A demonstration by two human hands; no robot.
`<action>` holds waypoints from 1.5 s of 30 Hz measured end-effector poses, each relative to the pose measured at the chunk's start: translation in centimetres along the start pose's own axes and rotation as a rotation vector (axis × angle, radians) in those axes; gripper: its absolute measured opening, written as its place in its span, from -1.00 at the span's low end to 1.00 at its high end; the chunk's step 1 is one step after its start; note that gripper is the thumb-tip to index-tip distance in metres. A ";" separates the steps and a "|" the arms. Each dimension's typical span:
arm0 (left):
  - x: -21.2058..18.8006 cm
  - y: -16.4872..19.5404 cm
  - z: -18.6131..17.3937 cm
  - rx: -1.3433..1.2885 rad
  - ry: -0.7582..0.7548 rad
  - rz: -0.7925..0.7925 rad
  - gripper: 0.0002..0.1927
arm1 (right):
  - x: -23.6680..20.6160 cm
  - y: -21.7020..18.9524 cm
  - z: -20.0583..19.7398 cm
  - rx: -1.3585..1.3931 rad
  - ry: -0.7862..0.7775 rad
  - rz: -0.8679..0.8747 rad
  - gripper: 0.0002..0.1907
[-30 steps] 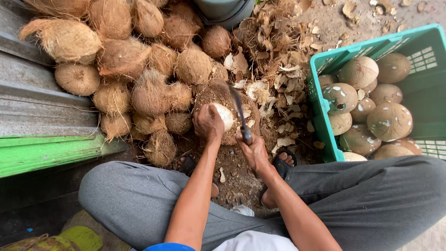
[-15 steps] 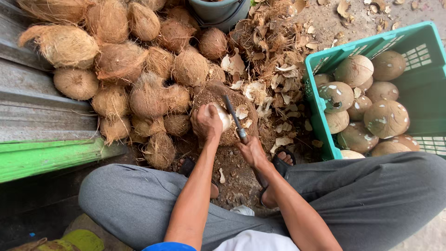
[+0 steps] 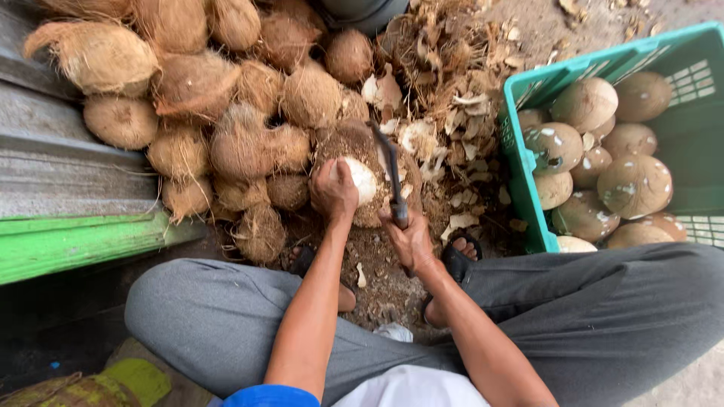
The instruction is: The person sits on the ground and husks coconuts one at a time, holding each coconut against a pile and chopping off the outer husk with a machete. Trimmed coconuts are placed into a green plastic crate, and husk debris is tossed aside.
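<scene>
My left hand (image 3: 332,190) grips a partly peeled coconut (image 3: 361,179), its white flesh showing, resting on a brown husk-covered block (image 3: 354,143). My right hand (image 3: 410,240) holds the handle of a dark curved knife (image 3: 388,169), whose blade lies against the right side of the coconut. Both forearms reach forward between my knees in grey trousers.
A heap of fibrous unpeeled coconuts (image 3: 226,113) lies to the left and ahead. Husk chips (image 3: 445,113) cover the ground ahead. A green plastic crate (image 3: 520,173) at the right holds several peeled coconuts (image 3: 633,185). A green board (image 3: 75,245) and a grey corrugated sheet (image 3: 53,162) run along the left.
The knife blade has shifted slightly against the coconut, and my left hand has turned the coconut a little. The view has tilted slightly.
</scene>
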State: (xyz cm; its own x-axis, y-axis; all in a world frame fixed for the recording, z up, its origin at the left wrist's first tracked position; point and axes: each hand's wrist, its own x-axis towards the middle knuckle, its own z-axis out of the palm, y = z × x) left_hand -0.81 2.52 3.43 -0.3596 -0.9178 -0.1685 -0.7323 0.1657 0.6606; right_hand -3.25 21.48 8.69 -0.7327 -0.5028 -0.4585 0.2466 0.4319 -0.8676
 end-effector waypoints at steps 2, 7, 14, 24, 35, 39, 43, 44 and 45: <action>0.2 0.4 -0.1 0.026 0.000 0.030 -0.47 | 1.0 0.8 -0.2 -0.140 -0.148 0.170 -0.79; 0.9 0.7 -0.8 -0.025 -0.019 -0.093 -0.38 | 1.5 2.2 -0.6 -0.245 -0.170 0.189 -0.67; 2.7 -0.1 -4.1 -0.250 -0.204 -0.392 -0.11 | 1.9 -0.3 -2.1 -0.254 -0.107 0.137 -0.66; 1.3 2.0 -3.3 -0.373 -0.098 -0.713 -0.29 | -1.5 -4.0 0.1 -0.415 -0.187 -0.076 -0.75; -0.4 4.5 -3.2 -0.574 0.043 -0.813 -0.34 | -1.6 -2.5 1.1 -0.577 -0.010 -0.150 -0.79; -1.6 2.9 -3.1 -0.399 0.038 -0.693 -0.27 | -1.7 -1.1 1.3 -0.614 -0.022 -0.216 -0.76; -1.7 2.6 -2.5 -0.495 0.076 -0.798 -0.29 | -0.6 -1.3 0.5 -0.534 -0.008 -0.163 -0.83; -1.4 2.7 -2.4 -0.534 0.089 -0.804 -0.29 | -0.2 -1.5 0.2 -0.465 -0.061 -0.002 -0.85; -1.3 3.0 -2.4 -0.570 0.099 -0.814 -0.29 | -0.1 -1.7 0.0 -0.395 -0.114 0.165 -0.85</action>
State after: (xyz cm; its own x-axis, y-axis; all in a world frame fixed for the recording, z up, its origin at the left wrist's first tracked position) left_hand -1.14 3.34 7.34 0.1971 -0.7050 -0.6812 -0.3377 -0.7012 0.6280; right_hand -3.61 20.83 10.26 -0.6236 -0.4735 -0.6220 0.0762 0.7551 -0.6512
